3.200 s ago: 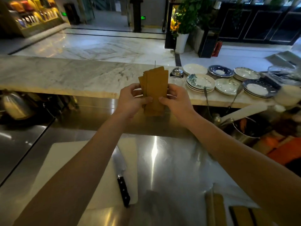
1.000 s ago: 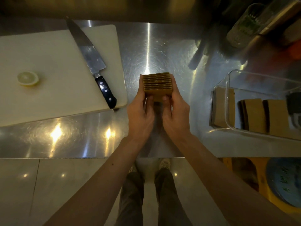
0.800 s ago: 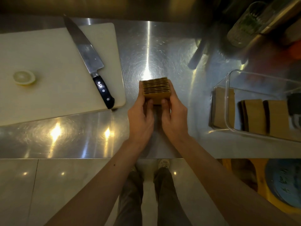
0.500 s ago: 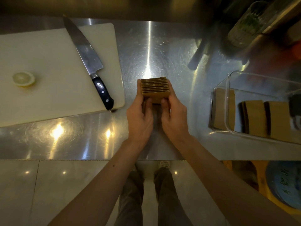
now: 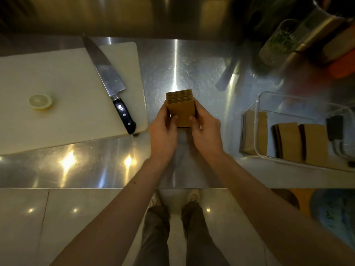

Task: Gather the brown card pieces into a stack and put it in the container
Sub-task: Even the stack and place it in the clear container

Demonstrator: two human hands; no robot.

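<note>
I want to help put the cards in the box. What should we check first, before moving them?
1. Both hands hold the card stack, left hand and right hand: ok.
2. Card edges lined up evenly: cannot tell.
3. Clear box open on top: ok.
4. Free room in the box beside the cards already inside: cannot tell.
5. Counter bare between stack and box: ok.
6. Knife away from the path, on the cutting board: ok.
</note>
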